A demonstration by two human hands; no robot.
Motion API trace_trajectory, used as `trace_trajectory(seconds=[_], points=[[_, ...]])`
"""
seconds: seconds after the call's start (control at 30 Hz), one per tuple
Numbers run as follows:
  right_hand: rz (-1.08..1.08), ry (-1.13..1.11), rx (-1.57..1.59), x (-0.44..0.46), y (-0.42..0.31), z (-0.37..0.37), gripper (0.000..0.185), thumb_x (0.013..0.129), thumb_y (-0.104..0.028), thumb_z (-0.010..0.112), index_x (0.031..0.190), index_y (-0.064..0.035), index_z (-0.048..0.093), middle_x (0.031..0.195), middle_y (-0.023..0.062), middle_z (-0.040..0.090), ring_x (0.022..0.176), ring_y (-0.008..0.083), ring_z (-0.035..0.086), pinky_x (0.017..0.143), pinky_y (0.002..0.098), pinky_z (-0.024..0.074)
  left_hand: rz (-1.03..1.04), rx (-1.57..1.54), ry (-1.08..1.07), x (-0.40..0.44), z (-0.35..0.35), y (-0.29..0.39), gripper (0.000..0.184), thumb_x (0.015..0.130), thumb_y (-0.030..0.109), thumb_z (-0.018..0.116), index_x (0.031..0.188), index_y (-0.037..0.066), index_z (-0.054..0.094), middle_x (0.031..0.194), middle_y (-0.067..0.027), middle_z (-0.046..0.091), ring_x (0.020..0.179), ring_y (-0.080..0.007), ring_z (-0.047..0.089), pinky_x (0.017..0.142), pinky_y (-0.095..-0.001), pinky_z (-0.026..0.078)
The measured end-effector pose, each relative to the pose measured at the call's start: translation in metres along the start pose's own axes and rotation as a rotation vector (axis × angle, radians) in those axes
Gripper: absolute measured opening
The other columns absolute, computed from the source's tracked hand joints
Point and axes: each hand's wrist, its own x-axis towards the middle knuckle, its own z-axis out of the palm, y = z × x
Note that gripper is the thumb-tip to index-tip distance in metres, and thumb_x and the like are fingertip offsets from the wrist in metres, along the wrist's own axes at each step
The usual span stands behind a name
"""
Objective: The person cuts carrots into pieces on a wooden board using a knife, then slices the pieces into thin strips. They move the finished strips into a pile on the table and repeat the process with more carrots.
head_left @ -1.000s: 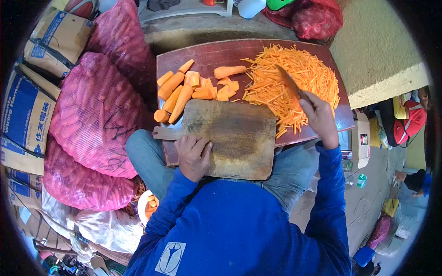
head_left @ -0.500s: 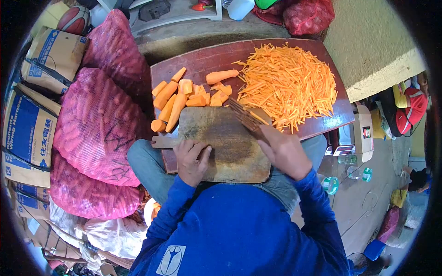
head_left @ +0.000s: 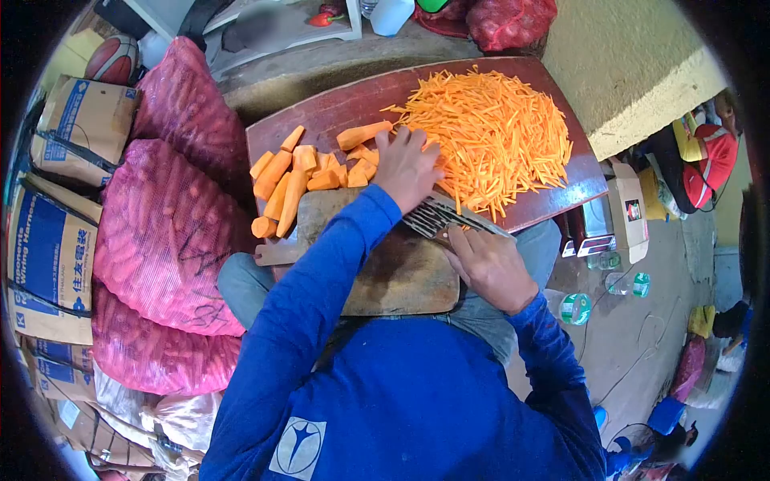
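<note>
My left hand (head_left: 409,167) is stretched over the far edge of the worn wooden chopping board (head_left: 393,276). Its fingers are spread and bent at the left side of a heap of shredded carrot (head_left: 501,136); their tips are partly hidden. In my right hand (head_left: 491,266) is a broad-bladed knife (head_left: 445,218), its flat face streaked dark and pale. The blade lies slantwise between the board and the heap, just below my left hand. Peeled carrot pieces (head_left: 294,192) lie left of my left hand, and one whole peeled carrot (head_left: 363,135) rests behind them.
The dark red tabletop (head_left: 337,100) bears the carrots. Large pink mesh sacks (head_left: 168,240) stand at the left beside cardboard boxes (head_left: 52,248). A concrete wall (head_left: 642,72) rises at the right. Plastic bottles (head_left: 575,309) lie on the floor at the right.
My left hand has moved from the board's near left part forward and right to the shredded carrot. My right hand has turned the knife, showing more of its flat face.
</note>
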Motion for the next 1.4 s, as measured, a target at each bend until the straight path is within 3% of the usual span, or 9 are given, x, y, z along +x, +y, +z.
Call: trace_trajectory(seconds=[0.1, 0.17, 0.3, 0.47, 0.7, 0.97, 1.17, 1.27, 1.4], points=[[0.035, 0.009, 0.006, -0.002, 0.003, 0.000, 0.028, 0.097, -0.022, 0.074, 0.111, -0.0003, 0.064, 0.087, 0.0110, 0.066, 0.082, 0.0291, 0.071, 0.070, 0.0419, 0.0580, 0.013, 0.104, 0.052, 0.006, 0.000, -0.010, 0.042, 0.080, 0.042, 0.089, 0.111, 0.014, 0.080, 0.112, -0.0074, 0.067, 0.112, -0.0302, 0.059, 0.097, -0.0514, 0.037], [0.061, 0.017, 0.035, -0.004, 0.003, 0.004, 0.029, 0.096, -0.022, 0.074, 0.112, 0.0001, 0.064, 0.087, 0.0110, 0.066, 0.083, 0.0291, 0.071, 0.071, 0.0420, 0.0581, -0.140, -0.128, 0.028, -0.005, -0.011, -0.006, 0.047, 0.080, 0.044, 0.089, 0.115, 0.014, 0.081, 0.116, -0.0085, 0.068, 0.116, -0.0320, 0.059, 0.099, -0.0526, 0.038], [-0.034, 0.007, 0.008, -0.002, 0.000, 0.013, 0.029, 0.095, -0.021, 0.076, 0.112, -0.0012, 0.064, 0.088, 0.0119, 0.067, 0.081, 0.0298, 0.071, 0.069, 0.0426, 0.0577, 0.010, -0.150, -0.205, -0.024, -0.027, 0.025, 0.067, 0.076, 0.050, 0.091, 0.132, 0.016, 0.075, 0.128, -0.0104, 0.066, 0.126, -0.0340, 0.056, 0.101, -0.0550, 0.038], [-0.046, -0.027, -0.012, 0.011, -0.003, 0.010, 0.027, 0.096, -0.022, 0.074, 0.111, -0.0012, 0.065, 0.094, 0.0128, 0.068, 0.089, 0.0280, 0.072, 0.073, 0.0414, 0.0586, 0.024, 0.102, -0.063, -0.013, 0.003, 0.003, 0.039, 0.088, 0.033, 0.083, 0.122, 0.015, 0.075, 0.121, -0.0098, 0.064, 0.120, -0.0328, 0.057, 0.101, -0.0528, 0.035], [0.029, 0.016, 0.106, 0.000, -0.009, 0.015, 0.030, 0.093, -0.017, 0.078, 0.115, -0.0028, 0.063, 0.085, 0.0126, 0.068, 0.076, 0.0324, 0.072, 0.066, 0.0436, 0.0574, -0.053, -0.145, -0.102, -0.033, -0.031, -0.018, 0.046, 0.086, 0.031, 0.085, 0.128, 0.015, 0.076, 0.125, -0.0083, 0.065, 0.120, -0.0311, 0.058, 0.102, -0.0548, 0.036], [0.183, 0.043, 0.151, -0.008, -0.009, 0.015, 0.033, 0.093, -0.016, 0.079, 0.118, -0.0018, 0.064, 0.083, 0.0146, 0.067, 0.078, 0.0361, 0.071, 0.067, 0.0467, 0.0572, -0.054, 0.127, 0.090, -0.035, -0.026, -0.046, 0.036, 0.085, 0.020, 0.084, 0.119, 0.014, 0.076, 0.120, -0.0076, 0.066, 0.119, -0.0316, 0.059, 0.101, -0.0555, 0.037], [0.188, -0.016, 0.295, -0.022, -0.031, 0.030, 0.044, 0.089, -0.014, 0.081, 0.127, -0.0007, 0.064, 0.105, 0.0173, 0.068, 0.092, 0.0383, 0.070, 0.075, 0.0468, 0.0578, -0.244, 0.168, -0.006, -0.029, -0.039, -0.105, 0.046, 0.083, 0.030, 0.087, 0.126, 0.016, 0.076, 0.124, -0.0078, 0.069, 0.124, -0.0340, 0.060, 0.102, -0.0572, 0.038], [0.202, -0.042, 0.164, -0.025, -0.038, 0.037, 0.050, 0.087, -0.020, 0.082, 0.128, -0.0017, 0.061, 0.117, 0.0159, 0.065, 0.101, 0.0337, 0.066, 0.083, 0.0429, 0.0562, -0.394, 0.081, -0.110, -0.030, -0.054, -0.121, 0.044, 0.088, 0.032, 0.086, 0.129, 0.017, 0.077, 0.133, -0.0125, 0.070, 0.133, -0.0382, 0.059, 0.113, -0.0668, 0.035], [0.222, -0.057, 0.188, -0.024, -0.039, 0.039, 0.054, 0.086, -0.019, 0.083, 0.131, -0.0003, 0.061, 0.122, 0.0161, 0.064, 0.105, 0.0345, 0.064, 0.088, 0.0443, 0.0546, -0.328, 0.111, -0.009, -0.055, -0.043, -0.126, 0.042, 0.086, 0.030, 0.087, 0.125, 0.016, 0.078, 0.128, -0.0119, 0.070, 0.130, -0.0373, 0.059, 0.108, -0.0630, 0.037]])
